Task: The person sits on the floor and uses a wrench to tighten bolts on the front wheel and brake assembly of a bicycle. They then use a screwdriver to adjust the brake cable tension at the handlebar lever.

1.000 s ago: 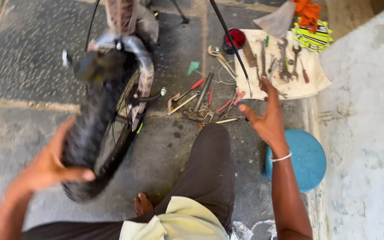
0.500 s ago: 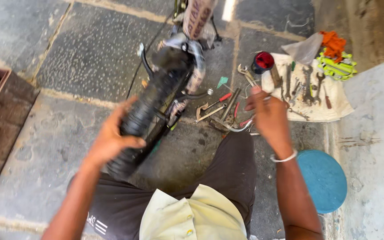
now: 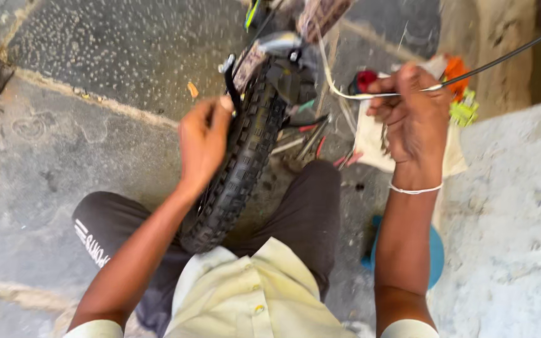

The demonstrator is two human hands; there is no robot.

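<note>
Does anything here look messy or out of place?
Somewhat: hand tools lie scattered loose on the stone floor beside the knobby tyre, rather than on the pale cloth nearby. Nothing looks spilled or broken.

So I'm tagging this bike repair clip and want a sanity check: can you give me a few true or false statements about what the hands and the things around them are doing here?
1. The left hand rests on the knobby black tyre. True.
2. The right hand is empty. False: it grips a thin cable.
3. Tools lie on a pale cloth on the ground. True.
4. The blue round stool stands left of the person. False: it stands by the right arm.
5. The right wrist is bare. False: it wears a thin bracelet.
</note>
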